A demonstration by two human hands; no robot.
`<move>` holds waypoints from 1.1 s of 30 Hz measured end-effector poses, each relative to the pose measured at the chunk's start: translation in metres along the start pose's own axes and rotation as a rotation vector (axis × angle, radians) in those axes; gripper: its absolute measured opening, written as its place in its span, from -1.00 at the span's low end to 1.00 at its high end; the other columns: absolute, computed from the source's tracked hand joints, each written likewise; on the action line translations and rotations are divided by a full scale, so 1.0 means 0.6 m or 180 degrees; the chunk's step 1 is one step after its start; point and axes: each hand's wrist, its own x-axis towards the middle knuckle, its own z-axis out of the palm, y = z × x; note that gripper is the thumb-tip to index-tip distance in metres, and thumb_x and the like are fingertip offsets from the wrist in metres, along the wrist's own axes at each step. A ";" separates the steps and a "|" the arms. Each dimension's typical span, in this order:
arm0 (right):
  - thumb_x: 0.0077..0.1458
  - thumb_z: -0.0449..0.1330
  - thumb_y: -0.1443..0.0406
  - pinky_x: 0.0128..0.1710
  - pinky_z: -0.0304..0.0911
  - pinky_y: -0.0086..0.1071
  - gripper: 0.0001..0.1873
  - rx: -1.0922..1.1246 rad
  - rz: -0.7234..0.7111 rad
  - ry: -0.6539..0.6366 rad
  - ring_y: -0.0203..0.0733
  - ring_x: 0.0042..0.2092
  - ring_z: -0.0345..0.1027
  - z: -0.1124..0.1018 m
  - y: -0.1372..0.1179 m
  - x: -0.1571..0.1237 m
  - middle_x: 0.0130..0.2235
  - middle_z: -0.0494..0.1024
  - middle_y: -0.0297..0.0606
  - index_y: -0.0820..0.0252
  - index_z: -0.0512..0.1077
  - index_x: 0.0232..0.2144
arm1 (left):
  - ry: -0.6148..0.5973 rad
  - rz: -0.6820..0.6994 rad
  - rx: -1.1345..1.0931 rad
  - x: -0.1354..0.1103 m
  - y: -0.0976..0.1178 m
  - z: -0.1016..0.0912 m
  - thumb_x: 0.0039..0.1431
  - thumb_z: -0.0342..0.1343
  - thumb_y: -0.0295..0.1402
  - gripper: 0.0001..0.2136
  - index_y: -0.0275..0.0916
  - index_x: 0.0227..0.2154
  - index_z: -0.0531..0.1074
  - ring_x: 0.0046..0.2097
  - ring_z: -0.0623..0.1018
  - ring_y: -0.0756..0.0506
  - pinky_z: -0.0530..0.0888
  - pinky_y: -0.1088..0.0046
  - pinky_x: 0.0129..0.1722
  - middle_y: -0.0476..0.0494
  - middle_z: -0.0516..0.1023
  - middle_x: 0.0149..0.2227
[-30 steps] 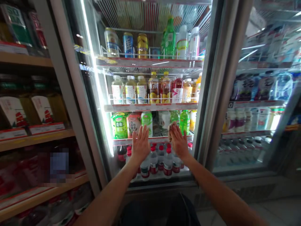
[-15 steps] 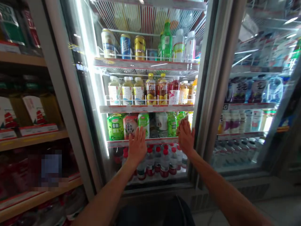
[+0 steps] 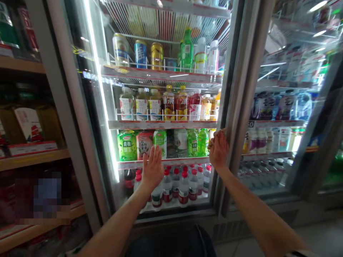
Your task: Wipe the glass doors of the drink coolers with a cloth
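I face a lit drinks fridge [image 3: 166,125] with wire shelves. My left hand [image 3: 152,167] is stretched out flat with fingers apart, holding nothing, in front of the third shelf's price rail, just below a pink-labelled bottle [image 3: 144,144] and a green one [image 3: 160,139]. My right hand [image 3: 218,149] is at the shelf's right end, fingers curled against the edge of the grey metal door frame [image 3: 238,107]. Red-capped water bottles [image 3: 183,184] stand on the bottom shelf between my forearms.
A glass door [image 3: 284,107] on the right covers more bottles. Wooden shelves [image 3: 32,157] with boxed goods run along the left. Cans [image 3: 140,53] and tall bottles fill the fridge's top shelf, juice bottles [image 3: 171,103] the second. Grey floor shows at the bottom right.
My right hand has moved right, from in front of the green bottles to the door frame's edge, and curled. My left hand stayed flat and shifted slightly left. The view has turned rightward.
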 end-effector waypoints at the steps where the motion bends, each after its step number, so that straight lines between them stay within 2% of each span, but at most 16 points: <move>1: 0.20 -0.16 0.32 0.15 0.00 0.02 -0.50 0.0028 0.0029 0.0004 0.00 0.28 -0.11 0.000 0.002 0.002 0.23 0.12 0.05 0.29 0.15 0.17 | -0.0014 -0.0011 -0.0021 0.000 0.001 0.000 0.05 -0.06 -0.39 -0.39 -0.36 0.21 0.05 0.31 -0.01 -0.22 -0.11 0.01 0.24 -0.26 -0.05 0.29; 3: 0.20 -0.16 0.33 0.13 0.05 0.01 -0.51 0.0071 0.0012 0.0007 0.00 0.27 -0.10 -0.002 0.004 -0.022 0.23 0.13 0.05 0.29 0.14 0.16 | 0.0003 -0.0020 -0.0048 0.001 0.003 -0.001 0.04 -0.06 -0.39 -0.39 -0.36 0.21 0.06 0.31 -0.01 -0.21 -0.11 0.02 0.25 -0.25 -0.05 0.29; 6: 0.18 -0.13 0.34 0.09 0.13 0.01 -0.51 0.0112 -0.0088 0.0012 0.03 0.25 -0.04 -0.007 0.006 -0.084 0.20 0.18 0.08 0.30 0.14 0.16 | 0.0109 0.0005 -0.0031 -0.001 0.003 -0.001 0.05 -0.07 -0.40 -0.42 -0.38 0.19 0.11 0.30 0.03 -0.22 -0.13 0.02 0.25 -0.25 -0.01 0.28; 8: 0.18 -0.13 0.35 0.07 0.16 0.00 -0.51 0.0165 -0.0150 0.0047 0.03 0.24 -0.02 -0.008 0.009 -0.097 0.19 0.18 0.09 0.30 0.14 0.16 | 0.0175 0.0049 -0.0010 -0.003 -0.001 0.001 0.05 -0.06 -0.41 -0.44 -0.38 0.17 0.14 0.29 0.05 -0.22 -0.12 0.03 0.25 -0.26 0.01 0.27; 10: 0.18 -0.14 0.36 0.10 0.14 -0.01 -0.50 0.0218 -0.0148 0.0112 0.00 0.25 -0.04 -0.005 0.011 -0.067 0.21 0.15 0.07 0.29 0.11 0.18 | 0.0227 0.0126 0.0004 -0.002 -0.006 0.000 0.05 -0.06 -0.42 -0.45 -0.38 0.16 0.15 0.28 0.07 -0.22 -0.12 0.04 0.25 -0.26 0.04 0.27; 12: 0.18 -0.15 0.37 0.14 0.09 -0.01 -0.48 0.0237 -0.0078 0.0173 -0.02 0.27 -0.09 -0.001 0.011 -0.011 0.24 0.09 0.05 0.28 0.07 0.20 | 0.0299 0.0227 0.0005 0.006 -0.013 -0.006 0.06 -0.06 -0.42 -0.46 -0.38 0.16 0.15 0.28 0.08 -0.21 -0.12 0.04 0.25 -0.29 0.07 0.26; 15: 0.17 -0.15 0.37 0.17 0.04 0.00 -0.47 0.0229 0.0024 0.0214 -0.01 0.29 -0.15 0.006 0.004 0.058 0.25 0.06 0.06 0.34 0.08 0.19 | 0.0417 0.0266 -0.0005 0.036 -0.022 -0.024 0.08 -0.07 -0.41 -0.45 -0.38 0.18 0.11 0.30 0.04 -0.20 -0.15 0.05 0.26 -0.31 0.05 0.26; 17: 0.18 -0.14 0.36 0.17 0.03 0.01 -0.48 0.0219 0.0026 0.0224 0.00 0.29 -0.16 0.006 -0.005 0.061 0.24 0.08 0.09 0.37 0.11 0.18 | 0.0469 0.0178 -0.0013 0.064 -0.027 -0.039 0.10 -0.07 -0.39 -0.43 -0.39 0.20 0.06 0.31 0.00 -0.19 -0.17 0.04 0.26 -0.31 0.00 0.28; 22: 0.20 -0.13 0.35 0.13 0.08 0.01 -0.51 0.0228 -0.0337 0.0132 -0.01 0.28 -0.11 -0.003 -0.013 0.006 0.21 0.16 0.06 0.28 0.13 0.17 | 0.0485 -0.0011 0.0040 0.110 -0.045 -0.060 0.13 -0.07 -0.29 -0.39 -0.37 0.24 -0.03 0.31 -0.01 -0.22 -0.16 0.00 0.25 -0.30 -0.06 0.29; 25: 0.19 -0.13 0.35 0.12 0.08 0.02 -0.50 0.0220 -0.0242 0.0216 0.01 0.27 -0.09 -0.003 -0.016 0.040 0.22 0.15 0.06 0.27 0.14 0.17 | 0.0446 0.0061 0.0140 0.112 -0.051 -0.059 0.16 -0.09 -0.24 -0.38 -0.35 0.25 -0.07 0.31 -0.01 -0.22 -0.14 -0.02 0.24 -0.28 -0.06 0.29; 28: 0.17 -0.14 0.36 0.13 0.05 0.02 -0.49 0.0251 -0.0100 0.0402 0.02 0.28 -0.11 0.001 -0.050 0.095 0.23 0.13 0.09 0.34 0.13 0.18 | 0.0418 0.0038 0.0218 0.109 -0.049 -0.058 0.17 -0.09 -0.22 -0.37 -0.36 0.25 -0.07 0.31 -0.04 -0.22 -0.12 -0.02 0.23 -0.29 -0.09 0.30; 30: 0.17 -0.13 0.37 0.14 0.03 -0.01 -0.49 0.0270 -0.0306 0.0413 0.00 0.29 -0.14 0.004 -0.086 0.108 0.22 0.14 0.08 0.35 0.13 0.17 | 0.0394 -0.0004 0.0239 0.109 -0.045 -0.060 0.17 -0.08 -0.23 -0.37 -0.38 0.24 -0.06 0.31 -0.04 -0.22 -0.10 -0.03 0.23 -0.30 -0.12 0.30; 33: 0.15 -0.09 0.39 0.18 -0.03 -0.09 -0.49 0.0228 -0.1070 0.0090 -0.07 0.30 -0.16 0.006 -0.127 0.094 0.21 0.20 -0.05 0.27 0.16 0.17 | 0.0318 -0.0021 0.0246 0.109 -0.045 -0.066 0.16 -0.07 -0.23 -0.38 -0.38 0.24 -0.04 0.31 -0.03 -0.22 -0.07 -0.04 0.22 -0.28 -0.11 0.30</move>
